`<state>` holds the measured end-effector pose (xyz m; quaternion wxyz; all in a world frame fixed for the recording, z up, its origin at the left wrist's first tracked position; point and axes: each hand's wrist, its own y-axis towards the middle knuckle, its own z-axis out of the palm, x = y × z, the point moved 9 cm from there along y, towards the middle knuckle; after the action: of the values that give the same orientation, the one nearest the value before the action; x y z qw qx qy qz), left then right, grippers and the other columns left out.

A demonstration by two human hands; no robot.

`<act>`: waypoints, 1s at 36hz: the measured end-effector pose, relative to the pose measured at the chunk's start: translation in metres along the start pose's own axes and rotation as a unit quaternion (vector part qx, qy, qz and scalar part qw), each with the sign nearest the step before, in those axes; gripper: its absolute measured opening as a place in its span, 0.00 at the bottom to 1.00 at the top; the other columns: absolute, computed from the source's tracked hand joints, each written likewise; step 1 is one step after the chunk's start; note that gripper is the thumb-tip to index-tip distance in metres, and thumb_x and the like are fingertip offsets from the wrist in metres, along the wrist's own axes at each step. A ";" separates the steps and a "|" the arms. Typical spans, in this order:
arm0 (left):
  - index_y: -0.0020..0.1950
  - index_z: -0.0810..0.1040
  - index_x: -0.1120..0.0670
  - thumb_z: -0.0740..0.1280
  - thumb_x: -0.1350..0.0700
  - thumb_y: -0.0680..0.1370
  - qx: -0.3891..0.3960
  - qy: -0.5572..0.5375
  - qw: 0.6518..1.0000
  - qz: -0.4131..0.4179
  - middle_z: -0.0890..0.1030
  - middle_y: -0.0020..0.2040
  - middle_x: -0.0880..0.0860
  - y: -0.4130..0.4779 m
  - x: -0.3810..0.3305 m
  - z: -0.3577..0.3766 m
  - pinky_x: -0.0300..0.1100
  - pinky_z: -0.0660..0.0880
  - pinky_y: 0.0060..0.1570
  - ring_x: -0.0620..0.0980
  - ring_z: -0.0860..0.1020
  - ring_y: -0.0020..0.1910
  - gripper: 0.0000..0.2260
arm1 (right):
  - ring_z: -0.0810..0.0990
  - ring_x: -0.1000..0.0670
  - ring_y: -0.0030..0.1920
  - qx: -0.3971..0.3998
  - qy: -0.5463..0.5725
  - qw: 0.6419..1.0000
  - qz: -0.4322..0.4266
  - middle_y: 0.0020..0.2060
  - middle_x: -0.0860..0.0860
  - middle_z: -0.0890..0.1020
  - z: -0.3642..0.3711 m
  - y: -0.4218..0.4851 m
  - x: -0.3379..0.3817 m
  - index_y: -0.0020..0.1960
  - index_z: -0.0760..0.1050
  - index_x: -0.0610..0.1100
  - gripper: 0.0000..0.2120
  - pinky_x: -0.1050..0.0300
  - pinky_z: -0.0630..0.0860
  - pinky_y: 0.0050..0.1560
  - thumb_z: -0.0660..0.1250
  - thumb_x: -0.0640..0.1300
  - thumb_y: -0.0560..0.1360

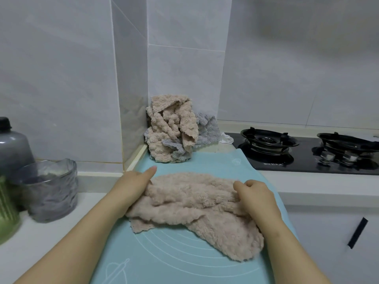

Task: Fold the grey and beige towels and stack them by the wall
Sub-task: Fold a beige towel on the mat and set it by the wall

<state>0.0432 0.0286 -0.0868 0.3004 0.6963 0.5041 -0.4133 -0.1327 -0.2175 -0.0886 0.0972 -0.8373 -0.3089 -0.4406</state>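
A crumpled beige towel (190, 203) lies across the middle of the teal mat (164, 253), bunched into loose ridges, with one end trailing toward the mat's near right edge. My left hand (133, 185) rests against the towel's left end. Its fingers (150, 171) lie straight and together, pointing toward the mat's far edge, and the cloth hides the thumb side. My right hand (256, 197) sits on the towel's right end, knuckles up, its fingers (241, 184) curled into the fabric and gripping a fold of it.

At the mat's far edge a heap of beige and grey towels (172, 128) stands unfolded against the wall (184, 68) where it turns a corner. The beige ones lie mostly on top and grey cloth shows at the sides and bottom.

Right of the mat's far corner, a black hob (303, 160) with two burners is set into the tabletop (41, 238). Left of the mat, a glass jar (51, 189) stands on the tabletop, with a grey bottle (12, 144) behind it and a green bottle (6, 212) just beside it at the frame's edge.
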 end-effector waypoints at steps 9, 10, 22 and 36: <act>0.63 0.67 0.45 0.60 0.48 0.77 -0.021 0.349 0.933 0.080 0.71 0.60 0.50 -0.002 -0.002 0.011 0.42 0.71 0.45 0.51 0.76 0.52 0.15 | 0.72 0.44 0.58 -0.022 -0.207 0.977 -0.037 0.58 0.47 0.76 0.007 -0.003 0.006 0.68 0.65 0.52 0.20 0.52 0.68 0.53 0.55 0.46 0.76; 0.67 0.64 0.45 0.60 0.47 0.77 -0.020 0.355 0.931 0.085 0.68 0.64 0.51 -0.002 -0.002 0.012 0.43 0.71 0.47 0.52 0.75 0.55 0.19 | 0.70 0.43 0.60 -0.015 -0.225 0.973 -0.044 0.60 0.47 0.76 0.010 -0.003 0.007 0.69 0.64 0.53 0.21 0.51 0.66 0.55 0.54 0.46 0.76; 0.59 0.77 0.49 0.59 0.57 0.79 -0.022 0.351 0.926 0.133 0.77 0.58 0.51 0.002 -0.008 0.019 0.42 0.73 0.48 0.52 0.76 0.55 0.12 | 0.62 0.43 0.67 0.106 -0.218 0.965 -0.102 0.66 0.51 0.72 0.036 -0.004 0.018 0.68 0.69 0.53 0.22 0.51 0.63 0.60 0.52 0.38 0.78; 0.74 0.61 0.50 0.58 0.51 0.80 -0.056 0.216 0.941 0.253 0.53 0.77 0.51 -0.005 -0.032 0.022 0.45 0.55 0.71 0.51 0.54 0.75 0.21 | 0.52 0.42 0.73 0.017 -0.201 0.977 -0.063 0.76 0.51 0.47 0.019 -0.001 0.014 0.76 0.47 0.53 0.31 0.47 0.56 0.69 0.56 0.47 0.77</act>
<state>0.0280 -0.0027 -0.0689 0.3172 0.8556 0.3863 -0.1345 -0.1141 -0.2026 -0.0887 0.0193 -0.8858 -0.3817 -0.2631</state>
